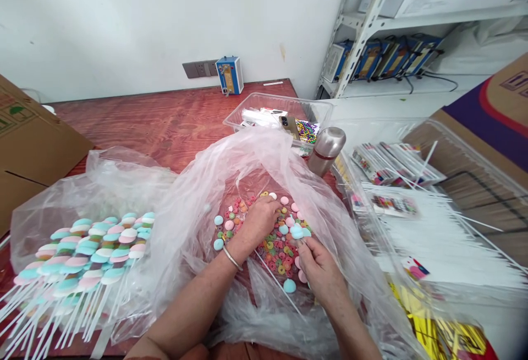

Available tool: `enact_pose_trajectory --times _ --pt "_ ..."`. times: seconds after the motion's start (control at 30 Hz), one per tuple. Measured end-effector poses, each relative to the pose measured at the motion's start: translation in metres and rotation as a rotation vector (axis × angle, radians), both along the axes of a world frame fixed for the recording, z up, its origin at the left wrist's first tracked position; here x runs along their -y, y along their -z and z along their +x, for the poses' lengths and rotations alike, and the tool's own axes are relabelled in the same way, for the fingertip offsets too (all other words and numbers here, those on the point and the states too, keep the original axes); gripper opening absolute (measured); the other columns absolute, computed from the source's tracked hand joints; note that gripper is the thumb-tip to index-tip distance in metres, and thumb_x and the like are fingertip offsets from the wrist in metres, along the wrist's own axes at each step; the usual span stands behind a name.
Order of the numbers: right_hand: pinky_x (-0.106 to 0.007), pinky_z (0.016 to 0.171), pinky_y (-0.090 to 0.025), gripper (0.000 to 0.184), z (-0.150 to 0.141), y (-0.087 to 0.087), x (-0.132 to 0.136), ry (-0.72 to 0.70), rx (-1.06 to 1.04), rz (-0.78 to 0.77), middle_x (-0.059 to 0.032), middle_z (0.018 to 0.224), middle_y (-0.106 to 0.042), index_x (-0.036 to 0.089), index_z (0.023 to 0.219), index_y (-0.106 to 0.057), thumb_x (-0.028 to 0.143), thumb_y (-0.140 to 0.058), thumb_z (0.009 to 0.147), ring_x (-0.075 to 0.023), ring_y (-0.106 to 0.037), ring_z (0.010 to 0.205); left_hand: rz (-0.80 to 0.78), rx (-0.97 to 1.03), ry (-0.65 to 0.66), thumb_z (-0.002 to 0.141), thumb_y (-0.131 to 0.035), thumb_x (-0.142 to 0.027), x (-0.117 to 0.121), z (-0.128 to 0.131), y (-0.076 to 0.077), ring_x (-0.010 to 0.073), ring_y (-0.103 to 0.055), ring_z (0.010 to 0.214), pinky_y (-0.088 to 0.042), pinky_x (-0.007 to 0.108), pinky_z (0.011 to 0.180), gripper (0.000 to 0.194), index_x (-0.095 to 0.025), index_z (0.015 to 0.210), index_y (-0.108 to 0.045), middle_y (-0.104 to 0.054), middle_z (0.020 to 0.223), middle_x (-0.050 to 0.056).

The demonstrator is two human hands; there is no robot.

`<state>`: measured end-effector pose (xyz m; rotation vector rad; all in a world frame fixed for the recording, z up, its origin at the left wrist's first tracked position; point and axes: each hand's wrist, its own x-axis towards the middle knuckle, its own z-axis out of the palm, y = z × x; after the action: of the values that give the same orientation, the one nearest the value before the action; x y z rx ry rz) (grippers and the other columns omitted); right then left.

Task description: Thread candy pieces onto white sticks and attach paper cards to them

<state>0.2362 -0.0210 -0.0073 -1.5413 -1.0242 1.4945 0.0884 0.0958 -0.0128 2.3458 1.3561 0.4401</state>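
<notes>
My left hand (263, 219), a bangle on its wrist, reaches into loose sweets inside a clear plastic bag. Its fingers curl down among the pieces; what they hold, if anything, is hidden. My right hand (319, 263) pinches a light blue marshmallow (297, 232) between thumb and fingers at the right of the pile. Around both hands lie ring-shaped gummy candies (274, 255) in red, green and yellow, with pink and blue marshmallows among them. A thin white stick (278, 280) slants from below my left wrist toward the bag's near side.
Finished marshmallow skewers (94, 250) lie in plastic at the left. A steel flask (325, 151) and a clear tray (243, 108) with a phone stand behind the bag (198, 184). White sticks (437, 244) fill a bin at the right. Cardboard boxes (37, 134) flank both sides.
</notes>
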Motion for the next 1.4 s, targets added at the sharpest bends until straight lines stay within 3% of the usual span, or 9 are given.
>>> enact_pose_trajectory --times 0.17,0.37,0.6,0.83,0.93,1.13,1.23,1.4 --pt "-0.021 0.042 -0.022 0.033 0.003 -0.001 0.005 0.045 -0.071 -0.07 0.0098 0.057 -0.035 0.024 0.08 -0.047 0.057 -0.05 0.082 -0.0089 -0.031 0.043 -0.018 -0.034 -0.034 0.089 -0.052 -0.011 -0.008 0.007 0.001 0.0203 -0.062 0.084 -0.047 0.032 0.081 0.02 -0.016 0.084 -0.071 -0.068 0.086 0.009" --pt "-0.021 0.043 -0.023 0.031 0.004 0.007 0.006 0.019 -0.032 -0.03 0.009 0.056 -0.037 0.023 0.077 -0.047 0.053 -0.047 0.087 -0.0092 -0.034 0.046 0.034 0.019 -0.119 0.096 -0.046 -0.016 -0.008 0.01 -0.002 0.0184 -0.063 0.091 -0.047 0.031 0.084 0.023 -0.016 0.098 -0.068 -0.07 0.098 0.008" --pt "-0.02 0.041 -0.024 0.029 0.004 0.007 0.005 0.07 -0.083 -0.057 0.009 0.056 -0.038 0.023 0.082 -0.051 0.052 -0.049 0.085 -0.0082 -0.034 0.043 0.008 -0.046 0.042 0.093 -0.052 -0.016 0.0 0.018 0.009 0.0204 -0.061 0.095 -0.046 0.033 0.09 0.018 -0.017 0.089 -0.069 -0.07 0.096 0.008" --pt "-0.019 0.037 -0.024 0.033 0.001 0.001 0.003 0.107 -0.077 -0.072 0.0085 0.052 -0.04 0.023 0.079 -0.052 0.056 -0.051 0.078 -0.0079 -0.035 0.039 -0.061 -0.086 0.103 0.087 -0.05 -0.008 -0.006 0.016 0.001 0.018 -0.06 0.08 -0.047 0.029 0.078 0.02 -0.017 0.082 -0.068 -0.069 0.087 0.007" --pt "-0.019 0.037 -0.022 0.033 0.001 0.002 0.003 0.112 -0.095 -0.087 0.0087 0.051 -0.04 0.023 0.079 -0.051 0.056 -0.053 0.078 -0.0077 -0.034 0.04 -0.079 -0.076 0.08 0.085 -0.05 -0.007 -0.007 0.017 0.0 0.0181 -0.059 0.074 -0.047 0.029 0.073 0.02 -0.016 0.081 -0.068 -0.068 0.083 0.008" --pt "-0.019 0.038 -0.021 0.031 0.001 0.0 0.001 0.115 -0.095 -0.066 0.0099 0.049 -0.035 0.022 0.081 -0.053 0.053 -0.054 0.079 -0.0074 -0.029 0.04 -0.086 0.035 -0.036 0.084 -0.052 -0.011 -0.001 0.019 -0.003 0.0191 -0.062 0.082 -0.048 0.032 0.079 0.017 -0.016 0.085 -0.068 -0.069 0.088 0.008" --pt "-0.02 0.039 -0.021 0.031 0.001 -0.003 0.001 0.08 -0.057 -0.05 0.0094 0.049 -0.035 0.022 0.082 -0.053 0.053 -0.049 0.083 -0.0079 -0.029 0.041 -0.235 0.257 -0.09 0.088 -0.053 -0.018 0.002 0.013 -0.008 0.0157 -0.064 0.079 -0.05 0.028 0.075 0.017 -0.016 0.094 -0.068 -0.072 0.089 0.006" --pt "-0.021 0.042 -0.029 0.031 0.001 -0.007 0.001 -0.011 0.068 0.044 0.0068 0.055 -0.044 0.022 0.08 -0.054 0.05 -0.044 0.09 -0.0099 -0.038 0.045 -0.796 0.976 -0.23 0.077 -0.073 -0.035 0.009 0.001 -0.012 0.0117 -0.063 0.069 -0.05 0.024 0.068 0.024 -0.015 0.09 -0.071 -0.071 0.081 0.003"
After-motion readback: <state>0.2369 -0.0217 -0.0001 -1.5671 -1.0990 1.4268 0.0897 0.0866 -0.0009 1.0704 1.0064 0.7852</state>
